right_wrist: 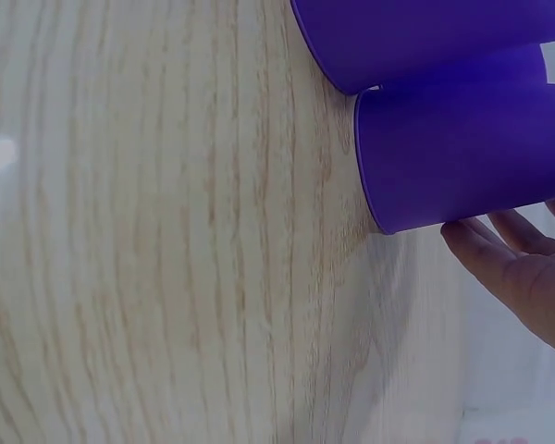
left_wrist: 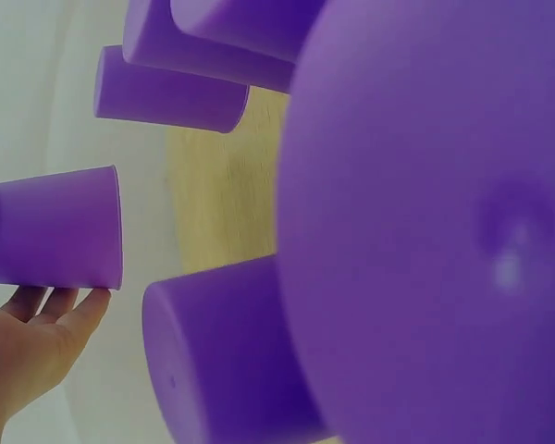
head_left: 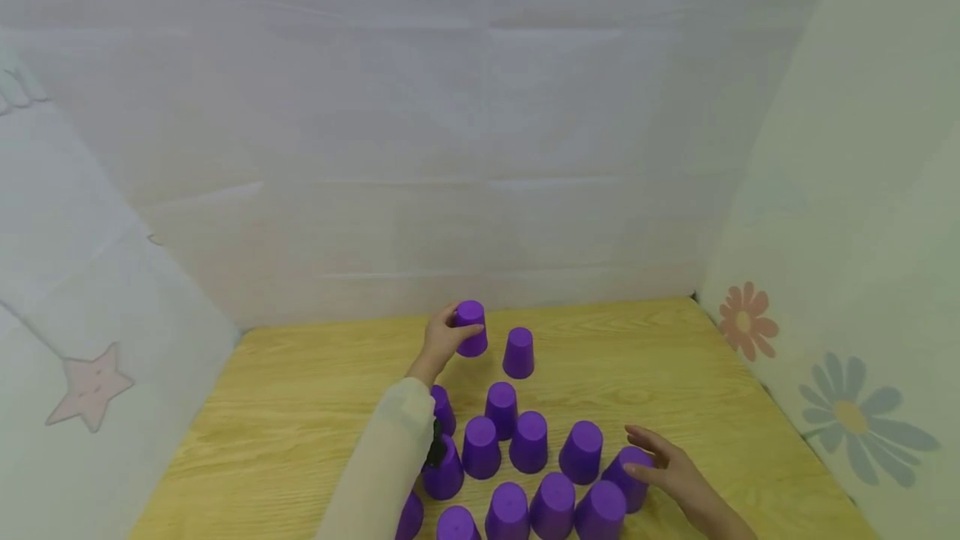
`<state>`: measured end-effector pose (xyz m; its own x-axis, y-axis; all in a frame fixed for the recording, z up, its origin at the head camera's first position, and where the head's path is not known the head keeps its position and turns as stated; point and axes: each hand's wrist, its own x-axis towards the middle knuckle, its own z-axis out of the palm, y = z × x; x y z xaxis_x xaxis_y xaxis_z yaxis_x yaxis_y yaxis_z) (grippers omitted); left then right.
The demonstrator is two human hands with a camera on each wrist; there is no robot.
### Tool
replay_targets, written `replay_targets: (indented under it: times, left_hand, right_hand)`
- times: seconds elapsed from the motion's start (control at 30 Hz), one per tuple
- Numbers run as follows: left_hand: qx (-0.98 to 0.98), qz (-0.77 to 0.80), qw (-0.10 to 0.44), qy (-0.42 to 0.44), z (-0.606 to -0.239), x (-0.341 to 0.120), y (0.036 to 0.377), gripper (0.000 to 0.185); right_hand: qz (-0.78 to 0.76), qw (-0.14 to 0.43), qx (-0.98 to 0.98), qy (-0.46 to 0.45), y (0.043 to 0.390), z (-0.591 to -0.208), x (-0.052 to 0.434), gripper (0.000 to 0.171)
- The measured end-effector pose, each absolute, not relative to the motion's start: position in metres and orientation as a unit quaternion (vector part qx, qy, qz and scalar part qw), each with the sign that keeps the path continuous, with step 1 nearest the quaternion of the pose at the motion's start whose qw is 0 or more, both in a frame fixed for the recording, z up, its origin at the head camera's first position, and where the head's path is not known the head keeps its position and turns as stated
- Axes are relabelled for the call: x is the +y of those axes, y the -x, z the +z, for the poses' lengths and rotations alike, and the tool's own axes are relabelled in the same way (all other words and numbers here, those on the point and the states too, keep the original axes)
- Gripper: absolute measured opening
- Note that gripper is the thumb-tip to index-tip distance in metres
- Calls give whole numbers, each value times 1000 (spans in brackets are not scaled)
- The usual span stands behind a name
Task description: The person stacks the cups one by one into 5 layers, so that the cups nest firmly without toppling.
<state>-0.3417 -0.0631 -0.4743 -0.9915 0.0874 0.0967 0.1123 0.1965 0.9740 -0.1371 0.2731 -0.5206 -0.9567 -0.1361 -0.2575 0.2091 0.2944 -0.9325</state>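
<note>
Several purple cups stand upside down on a wooden table (head_left: 300, 407). My left hand (head_left: 444, 338) reaches to the far side and grips one upturned cup (head_left: 471, 328), lifted a little off the wood. The left wrist view shows that cup (left_wrist: 55, 228) with my fingers (left_wrist: 46, 314) curled under it. Another cup (head_left: 519, 352) stands just right of it. My right hand (head_left: 667, 469) lies at the near right, its straight fingers touching the side of a cup (head_left: 628, 477). The right wrist view shows those fingers (right_wrist: 513, 254) against the cup (right_wrist: 462, 157).
White sheet walls close in the table at the back and on both sides, with a star at the left and flowers at the right. Bare wood lies to the left and far right of the cup cluster (head_left: 517, 465).
</note>
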Motion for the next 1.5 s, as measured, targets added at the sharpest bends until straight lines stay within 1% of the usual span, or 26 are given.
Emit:
replay_targets:
  times: [0.2, 0.4, 0.6, 1.0, 1.4, 1.5]
  left_hand:
    - [-780, -624, 5, 53, -479, -58, 342, 57]
    - [-786, -617, 3, 41, -480, -54, 341, 62]
    - [-791, -610, -10, 38, -482, -52, 344, 63]
    - [-818, -574, -17, 42, -481, -47, 347, 55]
    - [-835, -549, -19, 38, -485, -42, 351, 54]
    - [-834, -550, -29, 32, -486, -42, 351, 55]
  right_hand:
    - [-595, 144, 791, -18, 132, -520, 274, 71]
    - [-597, 146, 788, -14, 129, -521, 275, 72]
    - [-599, 148, 787, 2, 129, -521, 275, 71]
    - [-594, 168, 787, -1, 124, -521, 277, 72]
    - [-592, 177, 786, -7, 120, -522, 277, 71]
    - [-591, 177, 787, -11, 119, -522, 277, 71]
